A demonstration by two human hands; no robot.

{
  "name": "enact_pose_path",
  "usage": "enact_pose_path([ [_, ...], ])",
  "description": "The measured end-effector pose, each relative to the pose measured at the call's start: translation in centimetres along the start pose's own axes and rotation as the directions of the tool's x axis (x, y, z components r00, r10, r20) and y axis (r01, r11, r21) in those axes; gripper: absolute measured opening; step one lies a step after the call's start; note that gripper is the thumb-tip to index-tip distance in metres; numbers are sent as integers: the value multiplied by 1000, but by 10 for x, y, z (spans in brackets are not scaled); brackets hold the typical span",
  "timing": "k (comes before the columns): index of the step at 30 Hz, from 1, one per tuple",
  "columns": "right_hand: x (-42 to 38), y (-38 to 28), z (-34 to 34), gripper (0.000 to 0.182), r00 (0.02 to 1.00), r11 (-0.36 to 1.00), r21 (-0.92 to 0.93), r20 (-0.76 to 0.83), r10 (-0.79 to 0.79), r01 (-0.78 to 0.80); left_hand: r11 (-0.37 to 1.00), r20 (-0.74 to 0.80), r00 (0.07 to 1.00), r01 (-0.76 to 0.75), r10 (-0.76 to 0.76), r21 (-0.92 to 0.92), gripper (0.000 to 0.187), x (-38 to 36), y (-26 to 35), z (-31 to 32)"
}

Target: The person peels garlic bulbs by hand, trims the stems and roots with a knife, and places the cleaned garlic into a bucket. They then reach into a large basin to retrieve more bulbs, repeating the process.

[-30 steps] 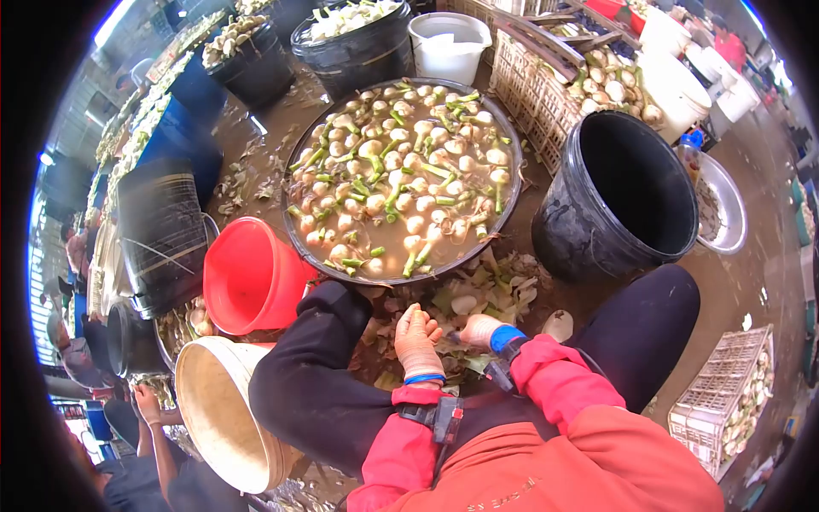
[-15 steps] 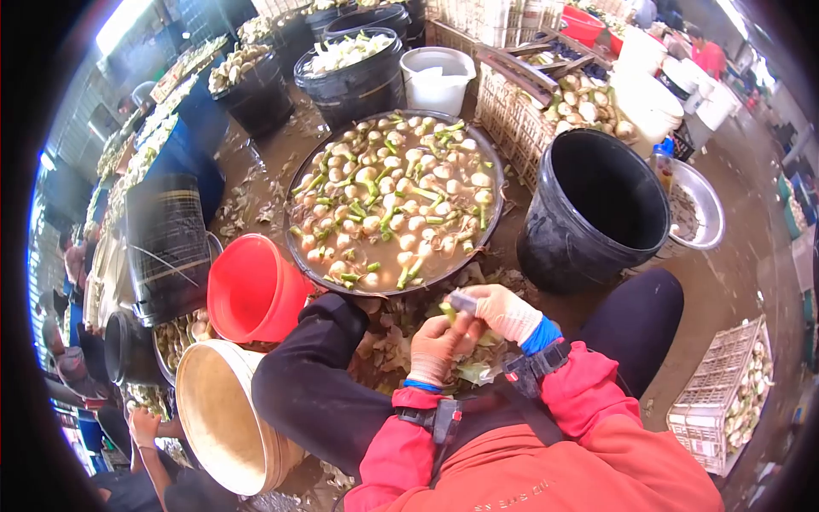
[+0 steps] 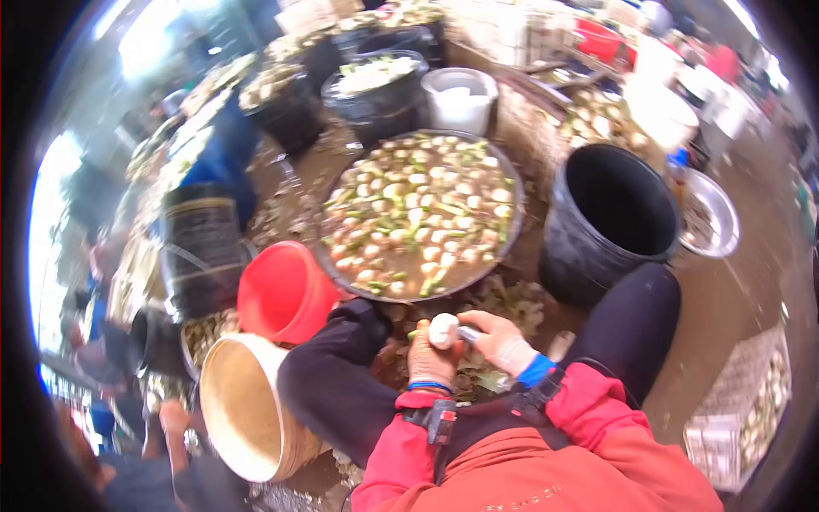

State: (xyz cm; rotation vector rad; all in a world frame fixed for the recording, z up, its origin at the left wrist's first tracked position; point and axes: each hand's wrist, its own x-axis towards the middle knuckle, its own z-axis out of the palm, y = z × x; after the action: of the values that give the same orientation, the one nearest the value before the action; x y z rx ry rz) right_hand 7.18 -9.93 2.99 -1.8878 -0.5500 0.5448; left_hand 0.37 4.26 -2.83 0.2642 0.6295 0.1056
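Person's left hand (image 3: 432,357) with fingers curled around a white bulb (image 3: 444,330), the bulb above those fingers and just beside the right hand (image 3: 505,343), its fingers clenched on a grey tool (image 3: 468,334), small lettering on the orange-red top (image 3: 512,465) too blurred to read.

Beyond the left hand (image 3: 433,357) and right hand (image 3: 505,343), a short passage ran over leaf scraps (image 3: 514,305) to the round basin (image 3: 409,299), its rim crossing the way. The red bucket (image 3: 281,292) and left leg (image 3: 345,392) hemmed one side, the black bucket (image 3: 573,243) (wide mouth upward) and right knee (image 3: 647,300) the other.
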Motion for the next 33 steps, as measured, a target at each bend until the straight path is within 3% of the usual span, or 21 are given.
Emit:
enact_pose_path([
  [1, 2, 11, 4, 30, 999, 999, 31, -6, -39, 40, 999, 79, 996, -32, 34, -28, 29, 1, 2, -1],
  [2, 2, 4, 4, 30, 997, 996, 41, 7, 80, -81, 993, 115, 993, -6, 19, -114, 30, -5, 5, 7],
  [3, 3, -5, 3, 29, 968, 930, 274, 131, 215, -244, 980, 155, 988, 19, 12, -198, 32, -14, 11, 18],
  [5, 11, 18, 13, 30, 935, 828, 437, 113, 336, -350, 975, 194, 974, -75, 116, -207, 35, -35, 30, 35],
  [10, 13, 25, 16, 37, 936, 854, 388, 201, 289, -347, 856, 160, 852, -456, 499, -241, 33, -96, 105, 71],
  [13, 18, 29, 21, 35, 929, 839, 403, 213, 303, -366, 670, 94, 674, -690, 732, -274, 37, -126, 157, 58],
  [15, 18, 25, 21, 34, 933, 841, 405, 198, 301, -357, 468, 71, 486, -778, 871, -419, 51, -145, 182, 48],
  [17, 20, 24, 22, 35, 936, 829, 436, 184, 298, -350, 357, -114, 485, -765, 867, -536, 62, -154, 190, 47],
  [19, 24, 34, 26, 32, 925, 814, 440, 193, 326, -379, 380, -172, 499, -804, 849, -457, 67, -144, 174, 77],
  [21, 28, 43, 32, 28, 930, 800, 473, 184, 319, -368, 648, 120, 648, -693, 752, -318, 52, -111, 153, 88],
  [23, 27, 45, 31, 25, 919, 786, 477, 173, 354, -392, 896, 367, 821, -359, 437, -263, 40, -60, 134, 94],
  [25, 30, 59, 35, 26, 921, 851, 355, 192, 339, -387, 875, 2, 916, -383, 401, 295, 35, -2, 106, 94],
  [27, 29, 54, 29, 30, 939, 909, 248, 169, 301, -336, 639, -19, 903, -288, 429, 713, 31, 45, 83, 92],
  [29, 29, 35, 20, 29, 915, 908, 164, 197, 352, -384, 66, 167, 881, -218, 444, 974, 38, 123, 77, 50],
  [30, 31, 48, 25, 29, 939, 919, 213, 174, 298, -331, -257, 216, 885, -114, 412, 960, 48, 147, 80, 41],
  [31, 31, 63, 32, 28, 960, 926, 261, 145, 241, -272, -270, 235, 888, -132, 394, 954, 48, 164, 81, 40],
  [33, 36, 60, 29, 29, 961, 927, 265, 150, 234, -267, -485, 38, 953, 118, 299, 867, 62, 192, 80, 37],
])
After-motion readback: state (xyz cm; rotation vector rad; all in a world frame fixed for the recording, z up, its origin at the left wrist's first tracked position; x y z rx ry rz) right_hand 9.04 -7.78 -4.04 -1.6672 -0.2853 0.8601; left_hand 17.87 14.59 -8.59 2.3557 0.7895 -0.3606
